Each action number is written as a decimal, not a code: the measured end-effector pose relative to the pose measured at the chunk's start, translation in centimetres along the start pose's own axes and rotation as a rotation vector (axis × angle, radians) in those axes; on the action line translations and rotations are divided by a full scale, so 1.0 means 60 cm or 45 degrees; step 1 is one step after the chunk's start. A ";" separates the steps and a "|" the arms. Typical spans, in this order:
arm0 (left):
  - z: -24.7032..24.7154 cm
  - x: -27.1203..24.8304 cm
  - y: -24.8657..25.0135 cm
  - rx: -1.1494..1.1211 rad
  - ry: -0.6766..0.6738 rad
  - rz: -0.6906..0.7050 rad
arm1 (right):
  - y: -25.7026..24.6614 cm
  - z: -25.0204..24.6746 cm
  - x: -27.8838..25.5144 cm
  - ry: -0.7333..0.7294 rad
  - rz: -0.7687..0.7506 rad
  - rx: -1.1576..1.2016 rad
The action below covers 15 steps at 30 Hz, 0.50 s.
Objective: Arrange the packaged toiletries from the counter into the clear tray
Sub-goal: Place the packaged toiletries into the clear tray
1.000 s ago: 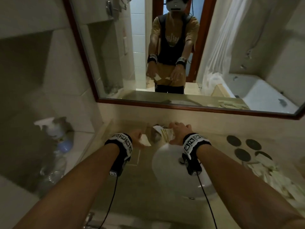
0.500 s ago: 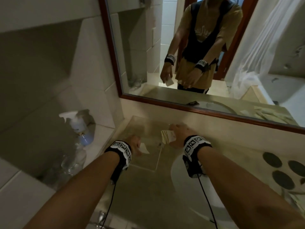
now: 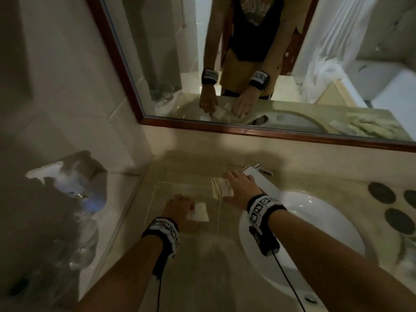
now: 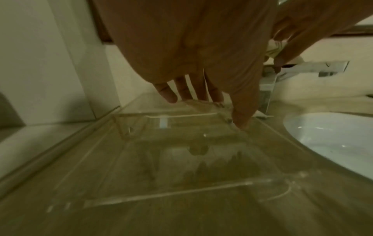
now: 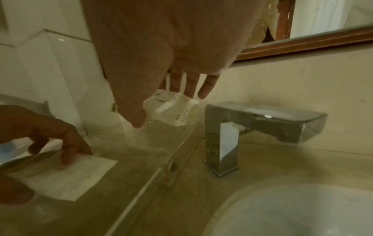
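A clear tray [image 3: 157,194] sits on the beige counter left of the sink. My left hand [image 3: 180,207] is low in the tray's near part and pinches a flat white packet [image 3: 200,212] that lies against the tray floor; its curled fingers [image 5: 66,153] show on that packet [image 5: 68,175] in the right wrist view. My right hand [image 3: 238,188] is over the tray's far right corner, fingers straight and thumb spread, resting on a striped packet [image 3: 219,188]. That packet [image 5: 171,110] sits just under the fingertips. The tray's right wall [image 5: 157,174] runs beside the tap.
A chrome tap [image 3: 258,174] stands right behind my right hand, with the white basin [image 3: 315,233] to its right. Dark round discs [image 3: 382,194] lie at the far right. A spray bottle [image 3: 67,176] and clear bottles [image 3: 76,239] stand at the left. A mirror [image 3: 247,129] backs the counter.
Both hands have come down into the tray with their packets. The white packet now lies on the tray floor, and my right fingers have straightened over the striped packet.
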<state>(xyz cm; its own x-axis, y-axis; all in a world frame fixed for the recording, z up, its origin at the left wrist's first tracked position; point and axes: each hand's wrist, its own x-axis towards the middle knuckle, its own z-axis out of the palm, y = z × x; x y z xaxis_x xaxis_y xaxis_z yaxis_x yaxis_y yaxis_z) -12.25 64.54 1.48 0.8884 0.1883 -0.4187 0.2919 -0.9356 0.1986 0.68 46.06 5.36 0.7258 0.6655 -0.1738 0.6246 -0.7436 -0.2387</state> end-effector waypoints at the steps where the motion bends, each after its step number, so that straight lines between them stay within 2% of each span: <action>1: 0.010 0.012 -0.003 0.003 0.009 0.022 | 0.002 0.010 0.002 0.013 0.020 -0.011; 8: 0.043 0.069 -0.012 0.076 0.129 0.298 | -0.004 0.048 0.004 0.048 0.181 0.036; 11: 0.052 0.089 -0.011 0.187 0.129 0.424 | -0.007 0.060 0.001 0.085 0.204 0.064; 15: 0.075 0.091 -0.005 0.268 0.183 0.504 | 0.001 0.068 -0.005 0.097 0.248 0.091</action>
<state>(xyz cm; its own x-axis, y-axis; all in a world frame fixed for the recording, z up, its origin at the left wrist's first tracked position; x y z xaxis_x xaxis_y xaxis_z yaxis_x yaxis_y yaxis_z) -9.10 64.50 -4.83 0.9612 -0.1695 -0.2174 -0.1440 -0.9812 0.1283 -0.68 46.11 1.51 0.8522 0.5009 -0.1514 0.4503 -0.8493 -0.2754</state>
